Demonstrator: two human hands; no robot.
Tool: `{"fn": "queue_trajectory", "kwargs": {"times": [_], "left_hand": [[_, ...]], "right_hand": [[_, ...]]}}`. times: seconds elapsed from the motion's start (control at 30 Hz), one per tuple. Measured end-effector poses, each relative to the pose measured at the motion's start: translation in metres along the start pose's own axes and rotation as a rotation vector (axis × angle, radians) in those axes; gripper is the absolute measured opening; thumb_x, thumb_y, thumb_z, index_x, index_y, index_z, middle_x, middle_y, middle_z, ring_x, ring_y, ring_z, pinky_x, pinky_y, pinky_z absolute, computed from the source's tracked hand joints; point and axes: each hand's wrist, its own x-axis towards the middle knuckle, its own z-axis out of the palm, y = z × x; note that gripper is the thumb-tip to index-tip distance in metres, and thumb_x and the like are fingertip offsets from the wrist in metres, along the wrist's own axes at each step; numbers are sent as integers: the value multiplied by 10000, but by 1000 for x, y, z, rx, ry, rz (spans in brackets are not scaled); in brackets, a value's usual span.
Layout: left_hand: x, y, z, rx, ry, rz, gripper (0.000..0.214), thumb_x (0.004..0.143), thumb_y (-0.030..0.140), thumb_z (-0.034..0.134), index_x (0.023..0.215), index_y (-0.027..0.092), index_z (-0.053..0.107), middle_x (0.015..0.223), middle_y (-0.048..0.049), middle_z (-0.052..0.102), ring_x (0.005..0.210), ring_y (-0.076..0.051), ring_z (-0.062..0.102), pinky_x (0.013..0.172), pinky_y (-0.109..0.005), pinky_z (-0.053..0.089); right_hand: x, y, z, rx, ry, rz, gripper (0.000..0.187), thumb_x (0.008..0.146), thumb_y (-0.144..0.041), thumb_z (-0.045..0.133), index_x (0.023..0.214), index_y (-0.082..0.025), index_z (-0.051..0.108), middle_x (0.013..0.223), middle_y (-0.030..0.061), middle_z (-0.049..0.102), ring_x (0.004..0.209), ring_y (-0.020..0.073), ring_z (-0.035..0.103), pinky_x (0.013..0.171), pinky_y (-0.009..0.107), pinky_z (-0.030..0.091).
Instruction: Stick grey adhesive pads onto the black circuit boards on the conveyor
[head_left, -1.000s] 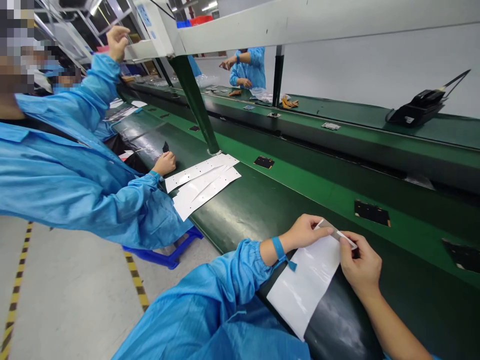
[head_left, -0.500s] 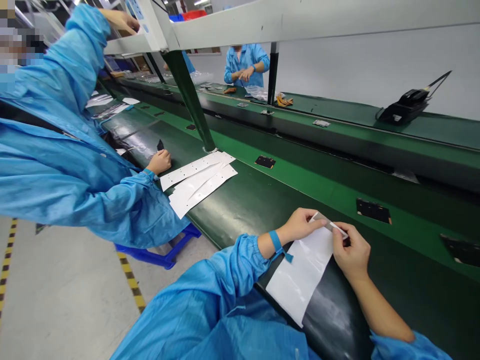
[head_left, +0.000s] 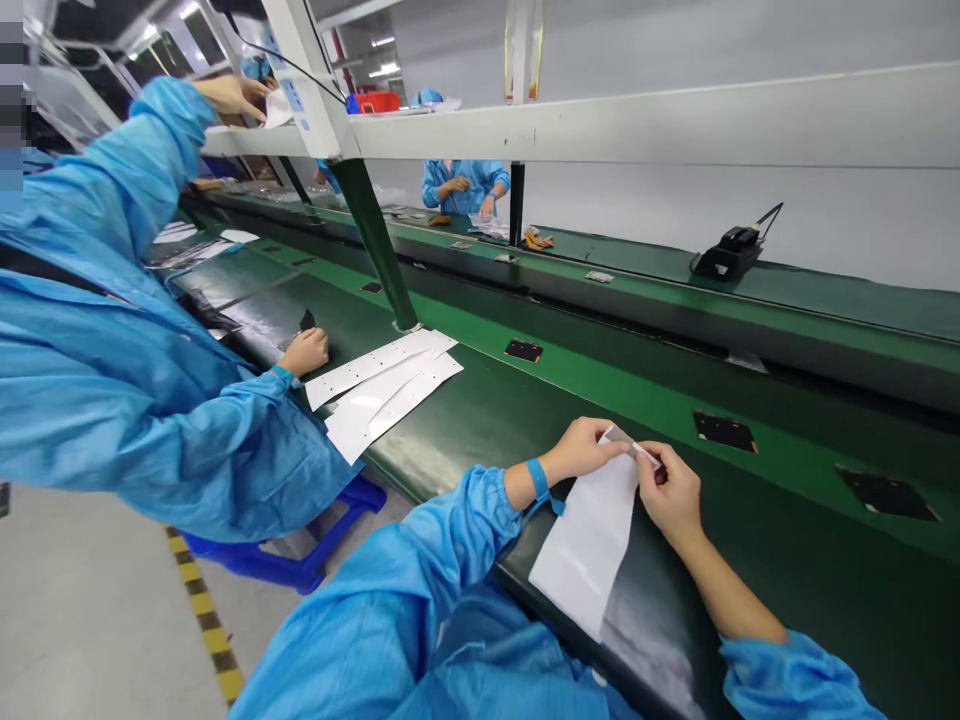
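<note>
A white glossy sheet [head_left: 589, 545] slants down over the front edge of the green bench. My left hand [head_left: 589, 450] pinches its upper left corner between thumb and fingers. At the sheet's upper right, my right hand [head_left: 669, 490] has thumb and forefinger closed on the end of a narrow grey-and-white strip [head_left: 621, 437] along the top edge. Whether the strip is a folded edge or a separate piece, I cannot tell. To the left lie several overlapping white sheets [head_left: 390, 385] with small dark dots.
Flat black boards [head_left: 726, 431] lie along the bright green belt [head_left: 600, 400]. A co-worker in blue [head_left: 150, 330] stands at left over a blue stool [head_left: 300, 550]. A slanted green post [head_left: 375, 245] rises from the bench. Across the line are another person [head_left: 465, 187] and a black device [head_left: 727, 253].
My view has tilted up and shifted. Both hands keep their pinch at the sheet's top edge, and the sheet looks narrower and more bent. The co-worker's raised hand now shows with something white.
</note>
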Motion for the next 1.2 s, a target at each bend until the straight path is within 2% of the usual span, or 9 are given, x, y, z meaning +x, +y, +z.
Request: {"fn": "queue_trajectory", "kwargs": {"times": [0.07, 0.2, 0.33, 0.43, 0.57, 0.73, 0.87, 1.03, 1.2], "left_hand": [[4, 4, -14, 5, -20, -26, 352, 768, 473, 801, 752, 130, 724, 709, -11, 665, 680, -139, 549, 660, -268, 409], [2, 15, -37, -60, 9, -113, 431, 722, 508, 859, 903, 121, 801, 827, -57, 766, 744, -169, 632, 713, -270, 476], [-1, 23, -52, 25, 64, -163, 398, 744, 538, 844, 789, 149, 774, 740, -34, 737, 669, -160, 593, 630, -253, 459], [1, 23, -59, 92, 82, -182, 357, 769, 520, 822, 756, 168, 763, 714, -28, 714, 635, -158, 567, 594, -253, 433], [-2, 24, -60, 187, 56, -156, 323, 807, 488, 791, 716, 183, 737, 704, -25, 687, 644, -165, 555, 601, -264, 421], [-7, 27, -54, 246, -43, -159, 299, 850, 458, 749, 753, 174, 738, 710, -22, 673, 664, -164, 540, 625, -268, 414], [-8, 28, -50, 147, -69, -206, 372, 848, 525, 749, 757, 165, 729, 714, -24, 651, 659, -153, 514, 606, -258, 395], [-7, 32, -49, 16, -77, -284, 525, 842, 627, 725, 625, 178, 562, 590, 25, 468, 560, -103, 345, 525, -244, 283], [-5, 30, -47, 139, -97, -292, 488, 848, 604, 665, 652, 160, 613, 624, 9, 499, 599, -118, 388, 545, -254, 291]], "right_hand": [[9, -7, 4, 48, -48, 22, 306, 982, -443, 588, 938, -177, 732, 745, 35, 697, 549, 151, 539, 545, 289, 437], [28, -25, 19, 123, -99, 54, 290, 985, -426, 568, 931, -189, 725, 808, 59, 731, 650, 175, 609, 613, 295, 482], [35, -31, 34, 196, -120, 37, 279, 1008, -413, 533, 983, -194, 704, 907, 86, 750, 767, 198, 649, 701, 327, 507], [34, -28, 35, 228, -118, 0, 265, 1040, -393, 530, 1069, -188, 694, 993, 102, 734, 896, 223, 656, 771, 357, 512], [34, -29, 29, 221, -118, -2, 188, 1048, -320, 532, 1034, -205, 681, 949, 85, 709, 923, 233, 631, 815, 386, 503], [36, -33, 31, 154, -134, -48, 141, 1025, -272, 578, 984, -207, 696, 934, 66, 706, 918, 229, 610, 876, 408, 473], [35, -33, 33, 100, -99, -90, 171, 1037, -237, 594, 905, -199, 696, 893, 61, 691, 899, 224, 595, 849, 396, 450], [33, -31, 30, -57, -69, -227, 207, 1064, -230, 575, 901, -187, 696, 902, 71, 680, 884, 224, 566, 833, 390, 421], [33, -33, 26, -235, -162, -280, 211, 1065, -218, 554, 893, -192, 674, 918, 79, 683, 880, 233, 543, 803, 384, 390]]}}
